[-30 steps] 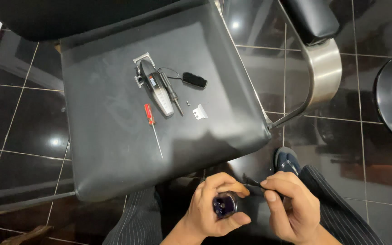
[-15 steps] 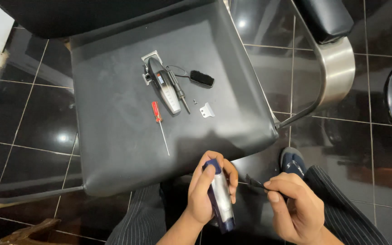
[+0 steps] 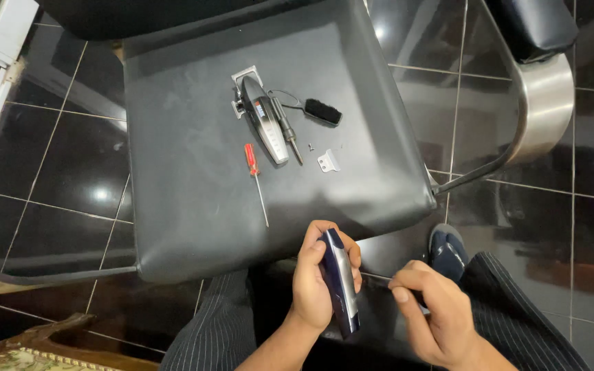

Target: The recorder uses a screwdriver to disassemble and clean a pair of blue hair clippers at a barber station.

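Dark blue hair clipper (image 3: 339, 282) sits upright in the left hand (image 3: 314, 278), fingers wrapped around it, just off the black chair seat's (image 3: 194, 178) front edge. The right hand (image 3: 434, 312) pinches a thin tool beside it. A second clipper (image 3: 264, 127), red screwdriver (image 3: 252, 165), brush (image 3: 321, 110) and loose blade (image 3: 328, 161) lie mid-seat, with bare seat toward its left edge.

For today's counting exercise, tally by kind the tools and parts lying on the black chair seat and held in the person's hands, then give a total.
Hair clippers: 2, one on the seat, one in the left hand
Screwdrivers: 2, red-handled, dark-handled
Cleaning brush: 1
Loose clipper blade: 1
Small screw: 1
Thin tool in the right hand: 1, kind unclear
Total: 8
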